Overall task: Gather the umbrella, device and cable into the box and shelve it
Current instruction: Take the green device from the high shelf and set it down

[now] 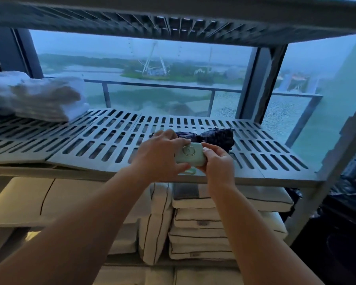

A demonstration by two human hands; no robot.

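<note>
A small pale green device [191, 156] with a round ring on its face is held above the front edge of the slotted grey shelf [74, 140]. My left hand [158, 155] grips its left side and my right hand [216, 159] pinches its right end. A folded dark patterned umbrella [216, 136] lies on the shelf just behind both hands, partly hidden by them. A small pale object [189, 171] shows under the device at the shelf edge. No box or cable is in view.
White folded towels [33, 99] lie at the shelf's left end. Another slotted shelf [173, 25] runs overhead. Stacked white cushions [203, 223] fill the level below. A window with a balcony rail [162, 85] is behind the rack, whose post [317, 194] stands at right.
</note>
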